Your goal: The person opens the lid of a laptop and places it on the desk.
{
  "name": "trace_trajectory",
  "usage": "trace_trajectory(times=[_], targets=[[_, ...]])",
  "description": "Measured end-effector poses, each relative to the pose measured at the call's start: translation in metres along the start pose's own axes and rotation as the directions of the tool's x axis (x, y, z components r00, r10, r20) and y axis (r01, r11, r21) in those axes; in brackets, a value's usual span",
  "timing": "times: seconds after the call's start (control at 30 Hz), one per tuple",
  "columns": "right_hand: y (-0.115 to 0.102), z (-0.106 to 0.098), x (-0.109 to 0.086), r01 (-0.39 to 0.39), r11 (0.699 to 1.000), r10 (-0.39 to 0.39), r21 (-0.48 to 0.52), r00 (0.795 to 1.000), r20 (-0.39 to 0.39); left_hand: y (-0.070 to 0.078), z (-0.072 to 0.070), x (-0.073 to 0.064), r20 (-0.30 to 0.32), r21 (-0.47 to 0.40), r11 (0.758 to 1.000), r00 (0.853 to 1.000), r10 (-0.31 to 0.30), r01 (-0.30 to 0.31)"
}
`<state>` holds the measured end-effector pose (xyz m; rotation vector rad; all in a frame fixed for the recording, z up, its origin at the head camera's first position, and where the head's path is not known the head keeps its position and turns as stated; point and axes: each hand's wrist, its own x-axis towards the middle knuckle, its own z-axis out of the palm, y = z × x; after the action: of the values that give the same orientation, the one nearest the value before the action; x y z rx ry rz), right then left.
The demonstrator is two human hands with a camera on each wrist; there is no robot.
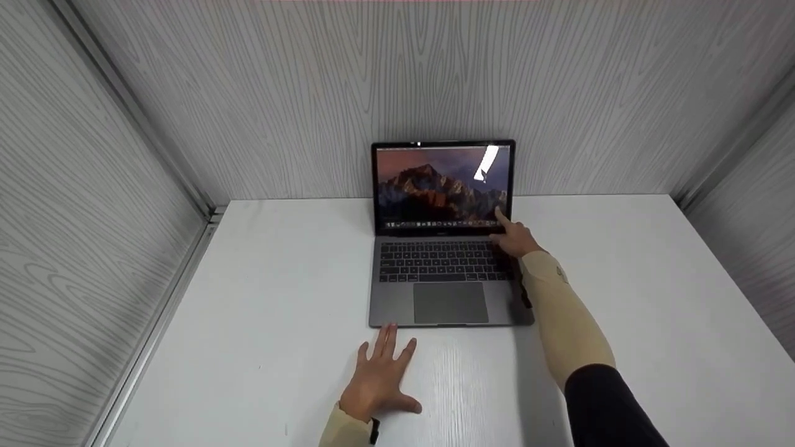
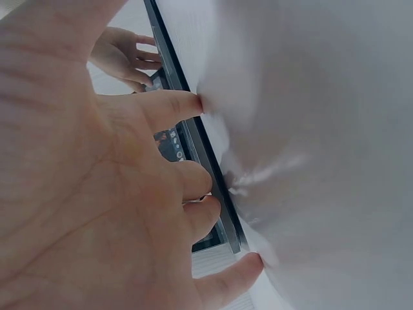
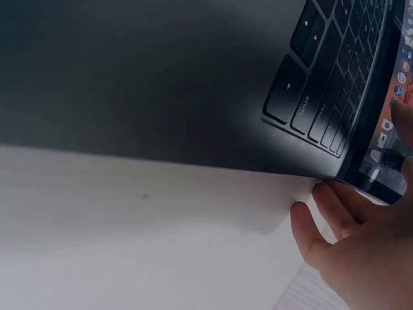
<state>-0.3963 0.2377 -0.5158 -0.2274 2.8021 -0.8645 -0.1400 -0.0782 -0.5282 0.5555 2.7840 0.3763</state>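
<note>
A grey laptop stands unfolded on the white table, its lit screen showing a mountain picture and a row of icons. My left hand rests on the table before it, fingers spread, the middle fingertips right at the laptop's front edge. In the left wrist view the palm of the left hand covers much of the laptop. My right hand is at the laptop's right side by the hinge, index finger stretched over the screen's lower right corner. Its other fingers are bent beside the keyboard base's edge.
The white table extends on both sides of the laptop. A grey wood-grain panel rises close behind the screen, with similar panels at left and right. A metal rail runs along the table's left side.
</note>
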Motion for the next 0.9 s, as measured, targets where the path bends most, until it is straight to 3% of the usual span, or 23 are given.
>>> trace_trajectory(times=[0.27, 0.6, 0.9], targets=[[0.000, 0.000, 0.000, -0.060, 0.998, 0.060, -0.012, 0.998, 0.007, 0.002, -0.001, 0.000, -0.004, 0.011, 1.000, 1.000, 0.000, 0.000], [0.001, -0.001, -0.006, -0.056, 0.997, 0.057, -0.053, 0.998, 0.027, 0.005, 0.001, 0.001, 0.006, 0.016, 1.000, 1.000, -0.004, 0.004], [-0.004, -0.002, -0.021, 0.020, 1.000, -0.018, -0.018, 0.996, 0.088, 0.003, -0.003, 0.000, -0.005, -0.009, 1.000, 1.000, 0.018, -0.018]])
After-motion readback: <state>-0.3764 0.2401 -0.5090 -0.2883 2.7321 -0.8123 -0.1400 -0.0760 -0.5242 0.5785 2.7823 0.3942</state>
